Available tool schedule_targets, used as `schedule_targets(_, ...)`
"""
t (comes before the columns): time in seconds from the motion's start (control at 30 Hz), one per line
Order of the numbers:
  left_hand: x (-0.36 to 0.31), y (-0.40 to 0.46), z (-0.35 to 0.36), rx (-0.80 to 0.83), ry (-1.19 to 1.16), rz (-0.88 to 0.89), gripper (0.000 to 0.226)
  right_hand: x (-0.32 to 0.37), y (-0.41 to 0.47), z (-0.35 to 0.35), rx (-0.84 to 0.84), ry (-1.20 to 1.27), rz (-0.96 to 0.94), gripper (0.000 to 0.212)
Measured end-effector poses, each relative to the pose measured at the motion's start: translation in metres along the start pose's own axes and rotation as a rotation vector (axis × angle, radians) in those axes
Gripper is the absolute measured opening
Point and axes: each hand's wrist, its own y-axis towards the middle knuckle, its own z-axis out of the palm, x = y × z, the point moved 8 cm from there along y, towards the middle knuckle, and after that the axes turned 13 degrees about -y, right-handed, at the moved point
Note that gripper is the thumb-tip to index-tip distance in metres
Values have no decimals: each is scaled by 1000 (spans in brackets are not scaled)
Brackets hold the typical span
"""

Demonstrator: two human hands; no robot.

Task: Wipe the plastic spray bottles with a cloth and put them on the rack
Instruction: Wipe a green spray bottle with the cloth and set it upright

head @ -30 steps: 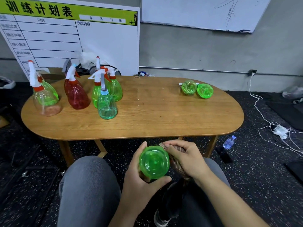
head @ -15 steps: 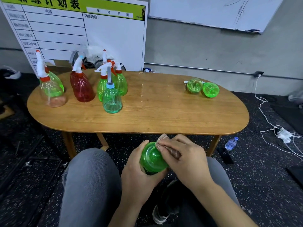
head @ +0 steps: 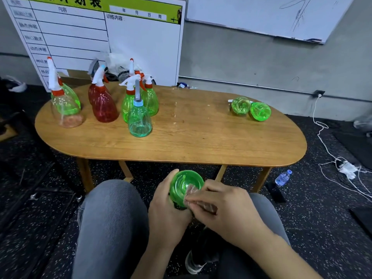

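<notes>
Compared with half a second ago, right hand point(head: 225, 210) has slid lower across the green bottle point(head: 186, 187), exposing more of its round base. Bottle sits above the lap, just below the near counter point(head: 201, 141) edge, long axis running away from the camera and down, base toward the lens; neck and sprayer hidden behind the hands. Left hand point(head: 167, 212) fingers wrapped closed round the bottle body. Right hand fingers pinched shut on a small cloth point(head: 191, 193), pressed against the base; cloth blurred, mostly covered. On the counter: upright spray bottles at left, two green bottles point(head: 250, 110) lying on their sides at right, bases toward the camera. No rack in frame.
</notes>
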Motion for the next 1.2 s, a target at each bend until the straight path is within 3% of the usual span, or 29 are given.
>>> schedule_targets(0.1,-2,0,2,18,-35,-5,96,-19,-1,-10,-11,-20,75,17)
schedule_targets(0.27,-4,-4,7,54,-55,14,96,-25,12,-15,-92,-91,178,23)
schedule_targets(0.57,-5,0,1,4,-7,42,76,8,21,4,-71,-22,73,19)
schedule_targets(0.77,0,0,3,18,-48,38,87,-6,5,-3,-2,-16,63,22)
schedule_targets(0.9,0,-1,6,38,-77,30,93,-18,8,-14,-75,-94,126,21)
schedule_targets(1.2,2,1,-1,11,-5,58,86,2,22,6,-85,-39,114,15)
